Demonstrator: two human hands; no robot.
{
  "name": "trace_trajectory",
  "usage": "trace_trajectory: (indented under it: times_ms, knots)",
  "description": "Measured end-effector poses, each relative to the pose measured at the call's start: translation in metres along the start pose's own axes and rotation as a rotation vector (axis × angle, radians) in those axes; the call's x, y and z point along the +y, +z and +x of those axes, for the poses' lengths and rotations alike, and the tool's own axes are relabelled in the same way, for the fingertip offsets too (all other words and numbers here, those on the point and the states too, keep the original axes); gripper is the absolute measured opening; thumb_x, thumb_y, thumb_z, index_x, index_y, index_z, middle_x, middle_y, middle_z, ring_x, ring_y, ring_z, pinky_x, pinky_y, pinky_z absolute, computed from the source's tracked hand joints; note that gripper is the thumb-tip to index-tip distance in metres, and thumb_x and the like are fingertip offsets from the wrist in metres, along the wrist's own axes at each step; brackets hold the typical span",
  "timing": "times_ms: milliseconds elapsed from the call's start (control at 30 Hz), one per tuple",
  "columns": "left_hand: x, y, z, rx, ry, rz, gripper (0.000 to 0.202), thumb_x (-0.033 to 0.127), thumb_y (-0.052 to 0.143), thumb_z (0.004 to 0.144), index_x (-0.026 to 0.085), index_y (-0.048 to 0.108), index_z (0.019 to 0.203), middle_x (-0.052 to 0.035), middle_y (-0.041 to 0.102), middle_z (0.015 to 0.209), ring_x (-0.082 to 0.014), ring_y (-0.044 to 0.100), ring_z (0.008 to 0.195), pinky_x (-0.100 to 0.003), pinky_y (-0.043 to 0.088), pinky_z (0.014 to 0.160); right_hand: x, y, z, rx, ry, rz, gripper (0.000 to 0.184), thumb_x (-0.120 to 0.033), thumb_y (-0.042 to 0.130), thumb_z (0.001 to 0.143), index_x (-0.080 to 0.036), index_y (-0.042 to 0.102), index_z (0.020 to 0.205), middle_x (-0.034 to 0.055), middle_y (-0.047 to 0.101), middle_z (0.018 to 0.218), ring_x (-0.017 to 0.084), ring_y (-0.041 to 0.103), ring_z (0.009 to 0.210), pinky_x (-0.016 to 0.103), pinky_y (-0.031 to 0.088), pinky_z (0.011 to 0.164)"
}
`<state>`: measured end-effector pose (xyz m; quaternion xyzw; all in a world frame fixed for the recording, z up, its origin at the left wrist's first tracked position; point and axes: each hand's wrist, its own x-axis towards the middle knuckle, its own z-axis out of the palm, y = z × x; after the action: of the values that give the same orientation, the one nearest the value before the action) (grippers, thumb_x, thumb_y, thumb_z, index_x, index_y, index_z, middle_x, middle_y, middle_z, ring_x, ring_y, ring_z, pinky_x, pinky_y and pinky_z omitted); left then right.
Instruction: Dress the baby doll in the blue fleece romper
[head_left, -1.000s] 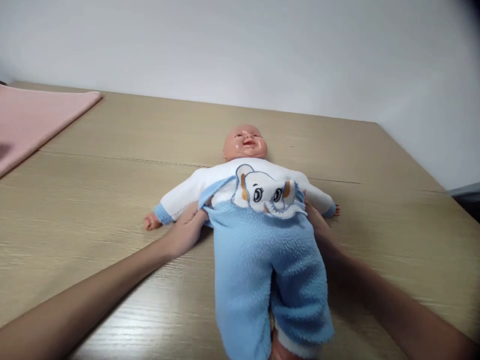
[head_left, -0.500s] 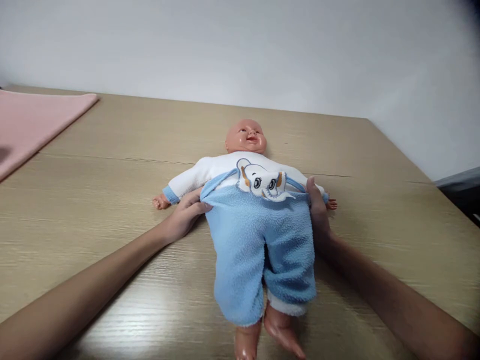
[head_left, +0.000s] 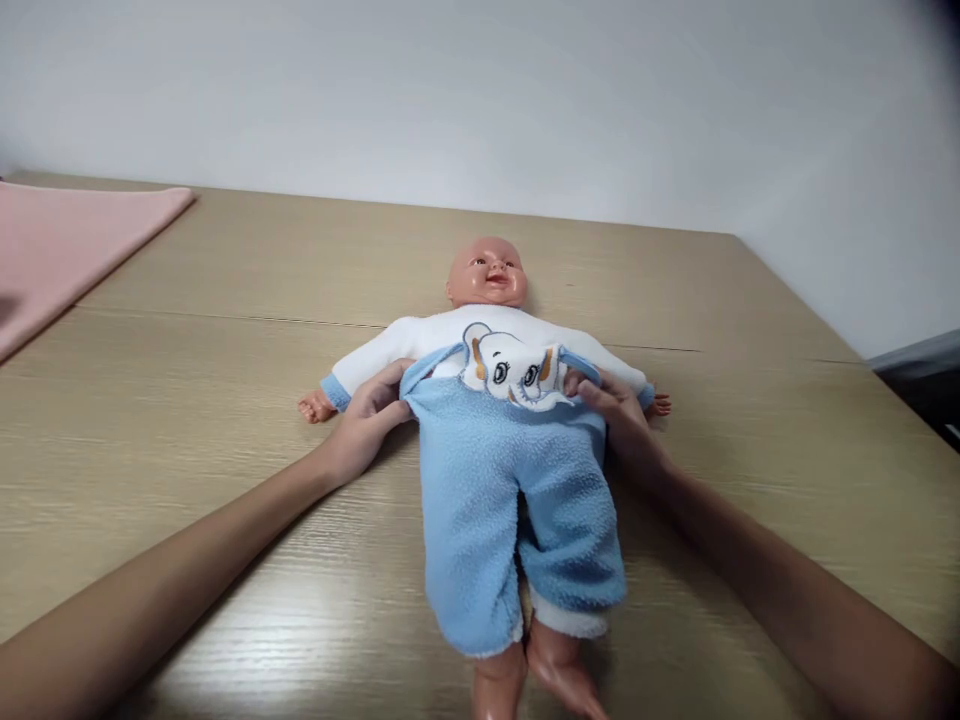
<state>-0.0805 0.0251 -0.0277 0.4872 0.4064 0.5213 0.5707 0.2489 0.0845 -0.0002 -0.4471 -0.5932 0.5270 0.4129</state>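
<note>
A baby doll (head_left: 491, 275) lies on its back on the table, head away from me and bare feet towards me. It wears a white long-sleeved top (head_left: 390, 345) with blue cuffs and fleecy blue overalls (head_left: 480, 470) with an elephant patch (head_left: 514, 372) on the bib. My left hand (head_left: 373, 415) pinches the overalls' edge at the waist on the left, fingers partly under the cloth. On the other side my right hand (head_left: 619, 415) grips the edge beside the patch, its thumb and fingers by the blue strap. Some of its fingers are hidden.
The wooden table (head_left: 225, 420) has a seam running across it behind the doll's shoulders. A folded pink cloth (head_left: 75, 240) lies at the far left. Behind the table rises a pale wall (head_left: 450, 110). A dark object (head_left: 922, 375) shows past the right edge.
My right hand has moved inward from the doll's side and now grips the overalls near the patch. The doll and overalls have shifted slightly left. My left hand keeps its hold.
</note>
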Motion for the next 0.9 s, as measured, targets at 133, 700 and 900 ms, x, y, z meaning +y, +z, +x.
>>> trace_trajectory:
  times_ms: [133,700,900]
  knots:
    - [0.004,-0.001,-0.002,-0.066,0.034,0.063,0.012,0.034,0.075,0.085,0.024,0.077,0.092,-0.0054,0.063,0.107,-0.0295,0.056,0.108,-0.039,0.047,0.103,-0.008,-0.018,0.012,-0.166,-0.081,-0.223,0.034,-0.055,0.093,0.087,-0.026,0.074,0.085,0.0003,0.066,0.085,0.022,0.059,0.082,0.035,0.047,0.08]
    - [-0.003,0.008,0.005,0.149,0.05,0.025,0.028,0.055,0.067,0.113,0.027,0.064,0.11,0.0008,0.059,0.103,-0.0197,0.051,0.097,-0.032,0.041,0.091,0.002,-0.007,0.022,-0.078,0.252,0.142,0.05,-0.067,0.096,0.085,-0.034,0.081,0.12,0.0001,0.08,0.124,0.025,0.071,0.113,0.032,0.058,0.097]
    - [0.012,-0.022,0.014,-0.091,0.176,0.496,0.019,0.036,0.049,0.112,0.023,0.059,0.103,-0.0022,0.059,0.1,-0.0244,0.053,0.096,-0.039,0.04,0.091,0.007,-0.044,0.019,-0.237,0.048,-0.042,0.02,-0.037,0.082,0.098,-0.029,0.078,0.116,0.003,0.075,0.115,0.024,0.068,0.11,0.032,0.056,0.099]
